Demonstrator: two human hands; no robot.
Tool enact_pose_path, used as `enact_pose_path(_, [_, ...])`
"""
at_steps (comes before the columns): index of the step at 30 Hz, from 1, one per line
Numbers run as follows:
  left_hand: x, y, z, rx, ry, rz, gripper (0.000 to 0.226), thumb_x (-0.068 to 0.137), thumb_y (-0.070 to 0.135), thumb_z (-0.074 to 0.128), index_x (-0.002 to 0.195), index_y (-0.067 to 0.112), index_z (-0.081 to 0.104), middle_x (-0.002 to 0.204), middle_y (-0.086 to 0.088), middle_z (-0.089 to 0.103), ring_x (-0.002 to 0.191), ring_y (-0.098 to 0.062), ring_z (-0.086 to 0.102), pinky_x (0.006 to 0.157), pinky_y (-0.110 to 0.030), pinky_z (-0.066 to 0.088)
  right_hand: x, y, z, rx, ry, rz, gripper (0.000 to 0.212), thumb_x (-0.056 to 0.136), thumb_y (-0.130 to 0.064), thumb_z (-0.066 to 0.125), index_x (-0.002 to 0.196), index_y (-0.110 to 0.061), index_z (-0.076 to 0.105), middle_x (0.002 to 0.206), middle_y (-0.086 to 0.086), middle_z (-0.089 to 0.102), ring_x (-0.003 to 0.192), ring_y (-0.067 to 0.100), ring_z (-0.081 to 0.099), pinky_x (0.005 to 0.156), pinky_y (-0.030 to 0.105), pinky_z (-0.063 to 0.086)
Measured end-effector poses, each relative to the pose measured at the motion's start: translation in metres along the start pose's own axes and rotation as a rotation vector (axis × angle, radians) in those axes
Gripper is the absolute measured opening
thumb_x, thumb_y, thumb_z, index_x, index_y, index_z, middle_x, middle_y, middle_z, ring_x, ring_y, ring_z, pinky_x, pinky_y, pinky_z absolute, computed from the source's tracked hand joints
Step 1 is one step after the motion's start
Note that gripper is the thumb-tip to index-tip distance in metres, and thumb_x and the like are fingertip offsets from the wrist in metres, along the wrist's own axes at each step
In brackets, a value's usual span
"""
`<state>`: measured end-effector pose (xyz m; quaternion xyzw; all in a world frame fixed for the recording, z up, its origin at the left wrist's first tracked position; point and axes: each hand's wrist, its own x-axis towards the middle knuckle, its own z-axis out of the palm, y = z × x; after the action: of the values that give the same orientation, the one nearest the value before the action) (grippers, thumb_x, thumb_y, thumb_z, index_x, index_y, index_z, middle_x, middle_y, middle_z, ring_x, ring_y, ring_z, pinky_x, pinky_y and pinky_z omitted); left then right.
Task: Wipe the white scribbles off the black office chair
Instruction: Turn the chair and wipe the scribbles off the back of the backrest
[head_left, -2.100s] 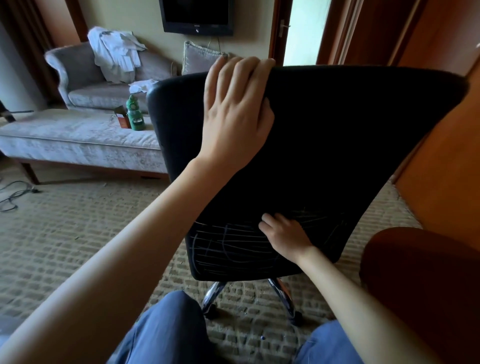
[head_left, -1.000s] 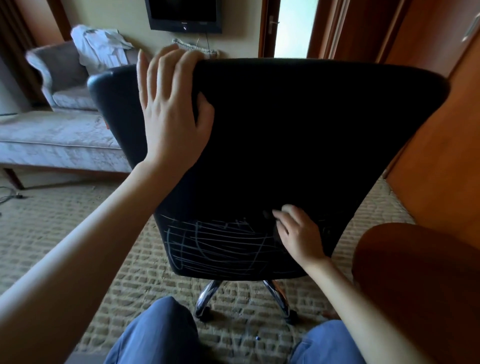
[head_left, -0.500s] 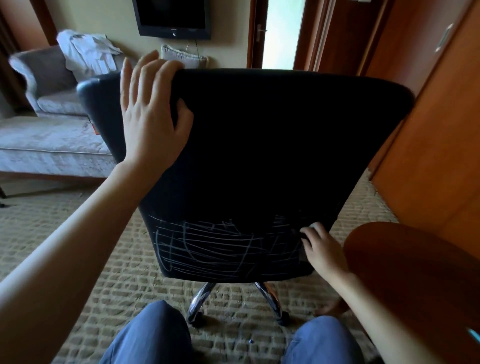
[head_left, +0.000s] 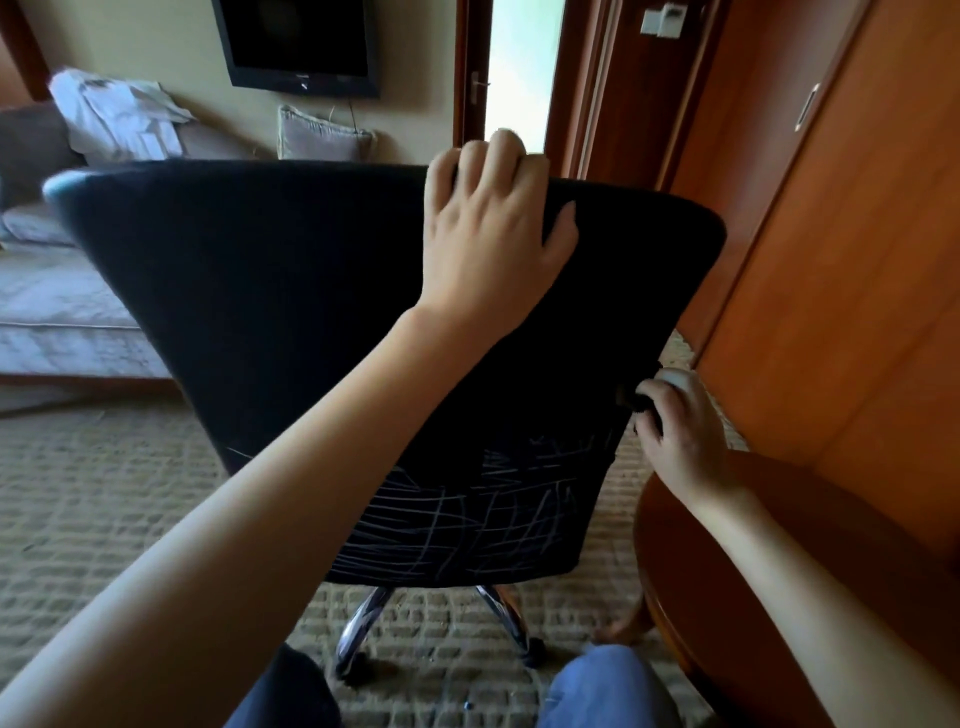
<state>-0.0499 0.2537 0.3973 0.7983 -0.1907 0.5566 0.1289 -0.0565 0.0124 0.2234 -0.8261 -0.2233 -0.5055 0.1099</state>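
Note:
The black office chair (head_left: 291, 291) stands with its backrest turned toward me and tilted to the right. White scribbles (head_left: 483, 519) cross the lower part of the backrest. My left hand (head_left: 488, 249) grips the top edge right of the middle, its fingers curled over the rim and its thumb on the back surface. My right hand (head_left: 680, 431) is curled round the backrest's right edge, above and to the right of the scribbles. A small pale spot shows at its knuckles; I cannot tell what it is. My left forearm hides part of the scribbles.
A round wooden table (head_left: 779, 571) sits close at the right, under my right arm. Wooden wardrobe panels (head_left: 831, 260) rise behind it. A grey sofa (head_left: 52, 312) stands at the left on the carpet. The chair's chrome legs (head_left: 363, 618) are just in front of my knees.
The chair has swung and tilted to the right. My left hand moved from the backrest's upper left to right of centre. My right hand left the scribbles and took the right edge.

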Motion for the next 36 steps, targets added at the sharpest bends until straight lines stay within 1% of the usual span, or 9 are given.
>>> enact_pose_path(5, [0.000, -0.004, 0.004, 0.019, 0.037, 0.007, 0.041, 0.087, 0.049, 0.048, 0.092, 0.010, 0.062, 0.097, -0.007, 0.059, 0.093, -0.027, 0.055, 0.093, -0.033, 0.024, -0.007, 0.000, 0.012, -0.021, -0.038, -0.035, 0.031, 0.089, -0.003, 0.045, 0.119, -0.008, 0.050, 0.111, 0.013, 0.042, 0.101, 0.030, 0.049, 0.088, 0.033, 0.049])
enact_pose_path(8, [-0.001, -0.007, 0.002, 0.036, 0.038, -0.003, 0.045, 0.086, 0.053, 0.048, 0.093, 0.010, 0.062, 0.098, -0.007, 0.059, 0.095, -0.026, 0.054, 0.094, -0.034, 0.025, -0.008, -0.007, 0.015, 0.067, 0.005, 0.043, 0.029, 0.089, -0.007, 0.043, 0.116, -0.010, 0.052, 0.112, 0.013, 0.038, 0.103, 0.030, 0.045, 0.095, 0.023, 0.038])
enact_pose_path(11, [-0.002, -0.009, 0.001, 0.041, 0.035, -0.011, 0.048, 0.086, 0.056, 0.047, 0.094, 0.011, 0.062, 0.101, -0.007, 0.059, 0.097, -0.027, 0.053, 0.096, -0.036, 0.026, -0.012, -0.009, 0.022, 0.072, 0.054, 0.032, 0.022, 0.094, -0.007, 0.041, 0.113, -0.011, 0.053, 0.112, 0.014, 0.038, 0.103, 0.031, 0.044, 0.099, 0.024, 0.034])
enact_pose_path(15, [-0.003, -0.011, -0.001, 0.059, 0.066, -0.015, 0.048, 0.086, 0.055, 0.048, 0.093, 0.011, 0.062, 0.098, -0.008, 0.059, 0.095, -0.028, 0.054, 0.095, -0.034, 0.024, -0.042, -0.007, 0.043, 0.066, 0.019, -0.016, 0.026, 0.085, 0.000, 0.051, 0.110, -0.009, 0.052, 0.113, 0.014, 0.042, 0.101, 0.033, 0.046, 0.089, 0.034, 0.044])
enact_pose_path(18, [-0.003, -0.011, -0.002, 0.053, 0.054, -0.019, 0.049, 0.086, 0.056, 0.046, 0.095, 0.011, 0.062, 0.099, -0.008, 0.058, 0.096, -0.028, 0.053, 0.095, -0.032, 0.023, -0.089, -0.010, 0.063, -0.004, -0.179, 0.007, 0.046, 0.065, 0.017, 0.071, 0.103, -0.006, 0.060, 0.110, 0.013, 0.043, 0.095, 0.032, 0.046, 0.070, 0.039, 0.055])
enact_pose_path(21, [-0.002, -0.012, -0.003, 0.039, 0.054, -0.017, 0.049, 0.086, 0.056, 0.047, 0.095, 0.011, 0.061, 0.100, -0.008, 0.058, 0.097, -0.028, 0.053, 0.094, -0.032, 0.022, -0.107, -0.017, 0.069, -0.007, -0.344, 0.042, 0.046, 0.050, 0.021, 0.079, 0.089, -0.001, 0.071, 0.105, 0.009, 0.042, 0.090, 0.028, 0.046, 0.058, 0.035, 0.057])
enact_pose_path(30, [-0.004, -0.013, -0.003, 0.026, 0.100, -0.029, 0.047, 0.085, 0.054, 0.050, 0.093, 0.010, 0.062, 0.096, -0.009, 0.059, 0.094, -0.029, 0.054, 0.096, -0.033, 0.024, -0.009, -0.041, 0.047, 0.134, 0.066, -0.038, 0.029, 0.081, 0.007, 0.056, 0.106, -0.009, 0.055, 0.108, 0.011, 0.046, 0.092, 0.029, 0.049, 0.084, 0.032, 0.043])
enact_pose_path(33, [-0.003, -0.016, -0.004, 0.024, 0.079, -0.028, 0.048, 0.086, 0.055, 0.048, 0.094, 0.010, 0.062, 0.097, -0.009, 0.059, 0.095, -0.029, 0.054, 0.097, -0.034, 0.024, -0.038, -0.045, 0.066, 0.099, 0.004, -0.033, 0.029, 0.079, 0.008, 0.057, 0.103, -0.009, 0.055, 0.108, 0.010, 0.045, 0.089, 0.029, 0.047, 0.080, 0.035, 0.046])
enact_pose_path(36, [-0.005, -0.014, -0.005, -0.004, 0.047, -0.037, 0.047, 0.086, 0.054, 0.047, 0.095, 0.011, 0.062, 0.100, -0.007, 0.058, 0.098, -0.027, 0.053, 0.099, -0.035, 0.024, -0.083, -0.051, 0.084, 0.021, -0.227, -0.066, 0.039, 0.060, 0.020, 0.074, 0.091, -0.003, 0.066, 0.106, 0.009, 0.045, 0.083, 0.027, 0.045, 0.063, 0.037, 0.053])
